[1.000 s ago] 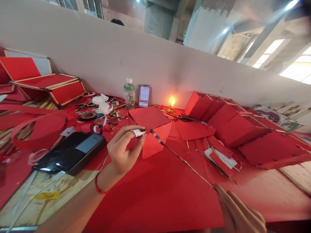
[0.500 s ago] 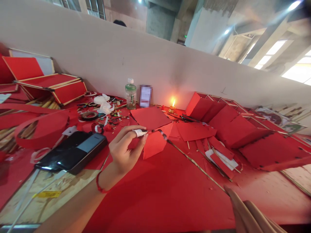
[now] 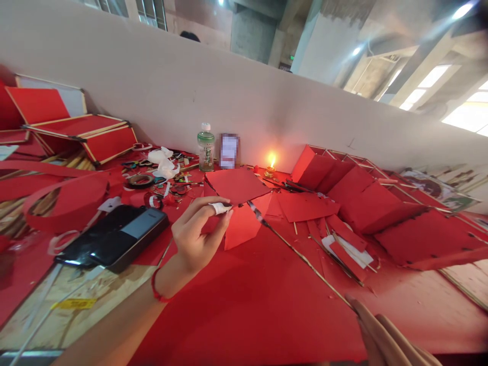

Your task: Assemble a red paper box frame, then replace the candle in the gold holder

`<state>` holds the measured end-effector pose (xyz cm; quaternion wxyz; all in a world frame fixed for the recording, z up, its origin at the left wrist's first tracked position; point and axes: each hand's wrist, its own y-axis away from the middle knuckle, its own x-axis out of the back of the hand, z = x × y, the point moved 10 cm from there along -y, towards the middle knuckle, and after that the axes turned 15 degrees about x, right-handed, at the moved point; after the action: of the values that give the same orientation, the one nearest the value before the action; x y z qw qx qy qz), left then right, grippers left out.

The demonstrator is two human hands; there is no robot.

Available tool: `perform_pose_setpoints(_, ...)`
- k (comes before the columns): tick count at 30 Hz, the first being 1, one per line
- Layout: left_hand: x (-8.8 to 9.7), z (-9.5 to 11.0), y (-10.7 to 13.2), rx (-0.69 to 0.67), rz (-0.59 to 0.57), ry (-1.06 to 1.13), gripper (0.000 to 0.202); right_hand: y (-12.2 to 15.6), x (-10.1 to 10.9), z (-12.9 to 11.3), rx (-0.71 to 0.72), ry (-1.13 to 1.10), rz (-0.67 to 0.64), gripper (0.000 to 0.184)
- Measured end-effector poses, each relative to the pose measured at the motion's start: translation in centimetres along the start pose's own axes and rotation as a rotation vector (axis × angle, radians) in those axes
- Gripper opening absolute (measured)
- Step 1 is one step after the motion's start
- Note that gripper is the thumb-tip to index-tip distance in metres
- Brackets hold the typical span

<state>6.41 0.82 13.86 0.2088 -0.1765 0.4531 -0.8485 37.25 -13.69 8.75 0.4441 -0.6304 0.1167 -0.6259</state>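
Bottle (image 3: 206, 150), lamp (image 3: 269, 172) on red tabletop (image 3: 244, 310)

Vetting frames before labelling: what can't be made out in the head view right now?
- Head view, right hand on the stick: lower part cut off by the bottom edge.
- Head view, left hand: exact grip on the red folded piece covered by its own fingers.
- Head view, propped-up screen: content pixelated.
- Head view, bottle: lettering too small to read.

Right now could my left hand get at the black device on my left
Probably yes: the black device lies beside the left hand with nothing seen between, though that hand would likely have to release the red paper shape.
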Motion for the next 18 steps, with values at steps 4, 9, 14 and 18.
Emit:
perform_pose_setpoints(4, 0.0, -0.1, 0.0, 0.003, 0.0, -0.009, 0.017, -0.2, -0.4, 0.0, 0.016, -0.018, -0.009, 0.033)
perform_pose_setpoints(9, 0.1, -0.2, 0.1, 0.011, 0.005, -0.01, 0.015, -0.3, -0.8, 0.2, 0.021, -0.039, -0.026, 0.033)
perform_pose_setpoints(14, 0.0, -0.2, 0.0, 0.018, 0.004, -0.021, 0.012, -0.4, -1.1, 0.3, 0.02, -0.051, -0.047, 0.033)
perform_pose_setpoints(18, 0.0, -0.1, 0.0, 0.011, 0.001, -0.017, 0.013, -0.4, -0.4, 0.6, 0.052, -0.051, -0.054, 0.033)
